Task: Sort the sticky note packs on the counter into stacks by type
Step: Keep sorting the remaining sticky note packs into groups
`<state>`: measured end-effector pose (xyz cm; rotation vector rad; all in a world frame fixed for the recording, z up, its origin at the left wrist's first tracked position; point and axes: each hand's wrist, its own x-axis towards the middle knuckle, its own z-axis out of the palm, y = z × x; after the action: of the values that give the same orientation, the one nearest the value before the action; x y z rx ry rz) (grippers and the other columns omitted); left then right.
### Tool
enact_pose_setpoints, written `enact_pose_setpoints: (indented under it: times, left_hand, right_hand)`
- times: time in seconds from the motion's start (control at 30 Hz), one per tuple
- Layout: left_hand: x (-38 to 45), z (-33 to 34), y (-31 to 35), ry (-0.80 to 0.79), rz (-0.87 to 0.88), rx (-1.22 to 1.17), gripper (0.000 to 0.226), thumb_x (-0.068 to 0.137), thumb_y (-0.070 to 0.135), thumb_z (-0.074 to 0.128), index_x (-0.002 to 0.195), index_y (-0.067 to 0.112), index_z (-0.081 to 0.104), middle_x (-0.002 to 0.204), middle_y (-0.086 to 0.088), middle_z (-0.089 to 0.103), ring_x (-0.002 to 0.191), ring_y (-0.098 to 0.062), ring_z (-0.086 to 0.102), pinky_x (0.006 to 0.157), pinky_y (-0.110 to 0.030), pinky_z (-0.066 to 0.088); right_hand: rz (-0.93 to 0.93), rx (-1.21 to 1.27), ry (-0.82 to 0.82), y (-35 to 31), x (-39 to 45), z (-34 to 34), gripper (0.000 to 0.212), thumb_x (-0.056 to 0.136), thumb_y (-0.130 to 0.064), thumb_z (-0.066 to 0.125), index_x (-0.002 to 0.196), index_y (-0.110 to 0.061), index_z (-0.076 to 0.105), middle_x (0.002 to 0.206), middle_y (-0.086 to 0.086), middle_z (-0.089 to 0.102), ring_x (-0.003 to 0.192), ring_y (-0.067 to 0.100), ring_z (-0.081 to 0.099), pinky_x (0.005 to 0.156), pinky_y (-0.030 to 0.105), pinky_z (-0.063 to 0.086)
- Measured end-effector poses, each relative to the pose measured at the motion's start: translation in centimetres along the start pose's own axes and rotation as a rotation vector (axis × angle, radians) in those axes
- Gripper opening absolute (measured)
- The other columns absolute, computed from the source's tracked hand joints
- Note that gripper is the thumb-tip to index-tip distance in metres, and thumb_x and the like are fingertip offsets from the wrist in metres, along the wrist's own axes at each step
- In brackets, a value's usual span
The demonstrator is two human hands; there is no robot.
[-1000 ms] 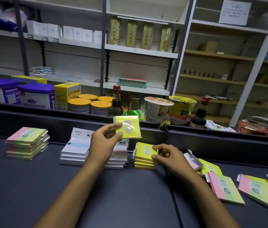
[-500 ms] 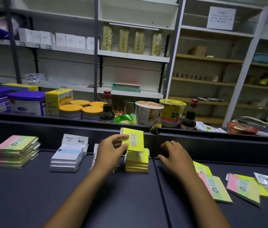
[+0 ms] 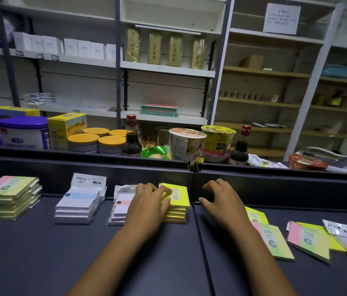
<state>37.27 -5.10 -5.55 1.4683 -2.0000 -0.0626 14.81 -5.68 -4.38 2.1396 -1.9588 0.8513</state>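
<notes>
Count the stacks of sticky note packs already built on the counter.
4: pink-green stack far left, white stack beside it, a white-pink stack partly behind the left hand, yellow stack under its fingers.

Past my dark counter, white shelves stand at twelve o'clock, wooden shelves at two, a paper notice up top, all in dim light.
</notes>
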Motion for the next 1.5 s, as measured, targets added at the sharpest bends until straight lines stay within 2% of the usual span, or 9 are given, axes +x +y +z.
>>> enact_pose_setpoints:
  times: [0.13,0.4,0.53,0.7,0.93,1.03,1.2,1.27,1.5]
  left_hand:
    - [-0.2,0.4,-0.2,0.035,0.018,0.089,0.028,0.099,0.046,0.045,0.124,0.041,0.055,0.111,0.006,0.042,0.105,-0.013,0.036,0.081,-0.024,0.041]
    - [-0.2,-0.4,0.4,0.132,0.089,0.057,0.026,0.096,0.042,0.054,0.118,0.031,0.062,0.107,0.006,0.048,0.101,-0.013,0.046,0.077,-0.026,0.044]
    - [-0.2,-1.3,2.4,0.198,0.155,0.043,0.021,0.094,0.037,0.058,0.112,0.029,0.065,0.105,0.005,0.055,0.100,-0.014,0.052,0.079,-0.031,0.048]
    - [-0.4,-1.1,6.7,0.164,0.211,0.026,0.018,0.095,0.038,0.055,0.108,0.030,0.065,0.107,0.008,0.058,0.104,-0.014,0.055,0.077,-0.030,0.046]
    - [-0.3,1.0,12.6,0.065,0.197,-0.014,0.020,0.094,0.041,0.057,0.110,0.030,0.060,0.106,0.009,0.057,0.102,-0.012,0.056,0.076,-0.032,0.052]
    - [-0.2,1.9,14.7,0.073,0.174,-0.008,0.019,0.094,0.042,0.057,0.110,0.031,0.060,0.106,0.009,0.057,0.100,-0.012,0.057,0.071,-0.028,0.048]
    - [-0.3,4.0,18.0,0.064,0.139,0.010,0.022,0.094,0.043,0.055,0.114,0.034,0.058,0.111,0.012,0.057,0.107,-0.009,0.055,0.073,-0.026,0.043]
    - [-0.3,5.0,18.9,0.065,0.119,0.016,0.023,0.094,0.044,0.055,0.115,0.034,0.058,0.113,0.012,0.057,0.107,-0.007,0.055,0.072,-0.024,0.039]
    - [-0.2,7.8,19.9,0.056,0.020,0.009,0.023,0.093,0.042,0.058,0.114,0.035,0.058,0.109,0.013,0.055,0.104,-0.008,0.054,0.072,-0.026,0.042]
  right_hand:
    - [-0.004,-0.001,-0.006,0.2,-0.2,0.2,0.036,0.089,-0.042,0.066,0.122,-0.028,0.059,0.117,-0.008,0.055,0.110,0.013,0.054,0.091,0.032,0.050]
    - [-0.017,0.025,-0.032,0.0,-1.3,-1.0,0.036,0.089,-0.039,0.066,0.122,-0.025,0.058,0.118,-0.006,0.057,0.115,0.014,0.052,0.095,0.033,0.048]
    - [-0.004,-0.041,-0.038,2.4,-2.6,-3.9,0.034,0.088,-0.037,0.066,0.119,-0.024,0.058,0.117,-0.005,0.058,0.113,0.016,0.053,0.091,0.034,0.047]
    - [0.044,-0.121,-0.021,6.5,-4.1,-8.1,0.037,0.086,-0.037,0.068,0.118,-0.023,0.057,0.116,-0.004,0.058,0.113,0.017,0.054,0.090,0.035,0.048]
    - [0.085,-0.136,-0.047,11.3,-5.4,-11.7,0.044,0.085,-0.042,0.070,0.124,-0.028,0.055,0.123,-0.008,0.056,0.116,0.013,0.054,0.092,0.034,0.050]
    - [0.068,-0.139,-0.061,13.4,-5.5,-12.6,0.045,0.086,-0.042,0.070,0.125,-0.030,0.053,0.124,-0.009,0.055,0.116,0.012,0.053,0.092,0.033,0.050]
    - [0.027,-0.130,-0.090,16.9,-5.0,-13.8,0.045,0.087,-0.043,0.068,0.126,-0.030,0.052,0.124,-0.009,0.055,0.114,0.013,0.054,0.091,0.033,0.050]
    - [0.012,-0.115,-0.103,18.0,-4.7,-13.9,0.045,0.088,-0.044,0.068,0.127,-0.030,0.051,0.124,-0.009,0.054,0.113,0.014,0.054,0.091,0.033,0.050]
    - [-0.047,-0.062,-0.125,20.7,-4.3,-12.9,0.045,0.088,-0.043,0.067,0.129,-0.030,0.051,0.125,-0.009,0.054,0.114,0.012,0.053,0.092,0.031,0.049]
